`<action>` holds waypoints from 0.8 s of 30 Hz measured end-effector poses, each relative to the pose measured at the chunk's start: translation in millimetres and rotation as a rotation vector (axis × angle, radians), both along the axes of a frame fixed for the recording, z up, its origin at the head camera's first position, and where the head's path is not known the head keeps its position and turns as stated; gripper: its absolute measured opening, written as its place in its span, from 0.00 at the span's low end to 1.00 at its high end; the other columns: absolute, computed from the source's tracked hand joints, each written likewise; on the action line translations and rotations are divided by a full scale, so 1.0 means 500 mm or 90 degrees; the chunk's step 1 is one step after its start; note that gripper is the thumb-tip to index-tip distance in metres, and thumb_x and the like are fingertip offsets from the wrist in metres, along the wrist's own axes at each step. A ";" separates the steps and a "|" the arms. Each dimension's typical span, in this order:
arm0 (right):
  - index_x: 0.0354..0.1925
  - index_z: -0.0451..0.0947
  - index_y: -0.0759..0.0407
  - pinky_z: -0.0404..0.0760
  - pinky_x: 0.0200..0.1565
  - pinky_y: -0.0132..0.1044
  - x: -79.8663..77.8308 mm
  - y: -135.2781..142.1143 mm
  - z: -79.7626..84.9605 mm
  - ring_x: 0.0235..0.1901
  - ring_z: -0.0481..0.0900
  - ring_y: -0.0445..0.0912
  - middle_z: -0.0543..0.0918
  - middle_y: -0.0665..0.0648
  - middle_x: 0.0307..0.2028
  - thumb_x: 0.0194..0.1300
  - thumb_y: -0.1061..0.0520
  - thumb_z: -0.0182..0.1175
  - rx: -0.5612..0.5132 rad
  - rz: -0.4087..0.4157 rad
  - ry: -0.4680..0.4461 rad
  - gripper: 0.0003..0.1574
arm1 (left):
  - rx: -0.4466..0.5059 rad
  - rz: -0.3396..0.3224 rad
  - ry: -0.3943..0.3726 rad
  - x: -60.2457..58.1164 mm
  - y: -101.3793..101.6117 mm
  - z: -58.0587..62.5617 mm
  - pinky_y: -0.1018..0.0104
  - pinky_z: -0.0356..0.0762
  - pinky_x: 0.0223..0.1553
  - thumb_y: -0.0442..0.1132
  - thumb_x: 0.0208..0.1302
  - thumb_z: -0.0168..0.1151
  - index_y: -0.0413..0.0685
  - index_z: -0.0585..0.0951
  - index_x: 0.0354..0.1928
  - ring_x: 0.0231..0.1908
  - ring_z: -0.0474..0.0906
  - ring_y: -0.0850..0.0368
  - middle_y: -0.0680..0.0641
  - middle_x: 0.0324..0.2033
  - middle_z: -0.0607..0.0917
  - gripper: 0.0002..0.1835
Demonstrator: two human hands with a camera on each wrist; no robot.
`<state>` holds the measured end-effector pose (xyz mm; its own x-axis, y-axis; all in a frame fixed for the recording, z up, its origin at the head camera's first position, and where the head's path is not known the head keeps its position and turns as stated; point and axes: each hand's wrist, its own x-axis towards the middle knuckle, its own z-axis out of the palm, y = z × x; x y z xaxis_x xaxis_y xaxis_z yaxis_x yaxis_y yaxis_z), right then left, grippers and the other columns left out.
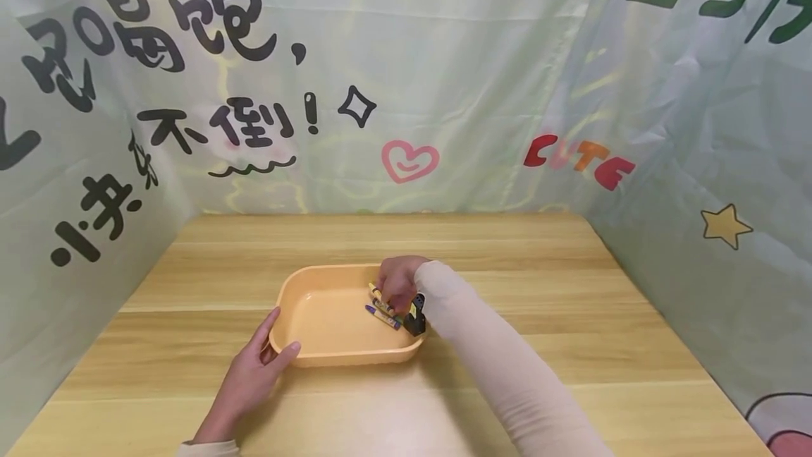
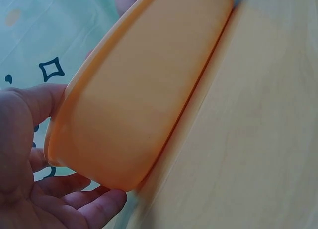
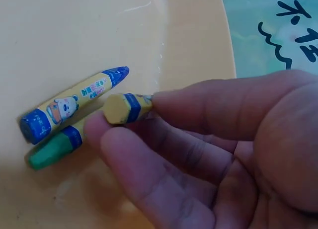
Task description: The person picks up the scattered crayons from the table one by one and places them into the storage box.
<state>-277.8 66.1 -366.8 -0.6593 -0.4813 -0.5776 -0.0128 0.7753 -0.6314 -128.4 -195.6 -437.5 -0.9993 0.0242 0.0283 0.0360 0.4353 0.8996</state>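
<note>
An orange plastic tray (image 1: 330,319) with rounded corners sits on the wooden table. My left hand (image 1: 256,369) grips its left end, thumb on the near rim and fingers round the outer side; the left wrist view shows the tray wall (image 2: 124,105) close up. Over the right end of the tray is my right hand (image 1: 400,284). Between thumb and fingertips it pinches a yellow crayon (image 3: 119,110), whose far end the fingers hide. A blue crayon (image 3: 74,105) with a bear on its wrapper lies on the tray floor beside a green crayon (image 3: 54,149), partly covered by the fingers.
The wooden table (image 1: 526,259) extends around the tray on all sides. Printed cloth (image 1: 355,41) hangs behind the table and along both sides. A small black device (image 1: 415,317) is at the right wrist, over the tray's right rim.
</note>
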 end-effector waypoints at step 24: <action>0.10 0.57 0.52 0.64 0.17 0.26 -0.011 -0.029 -0.013 0.12 0.65 0.38 0.61 0.47 0.10 0.54 0.72 0.58 0.232 0.112 0.187 0.28 | -0.026 -0.005 -0.017 0.005 -0.002 0.001 0.59 0.76 0.54 0.54 0.68 0.60 0.51 0.49 0.77 0.63 0.67 0.43 0.35 0.69 0.61 0.44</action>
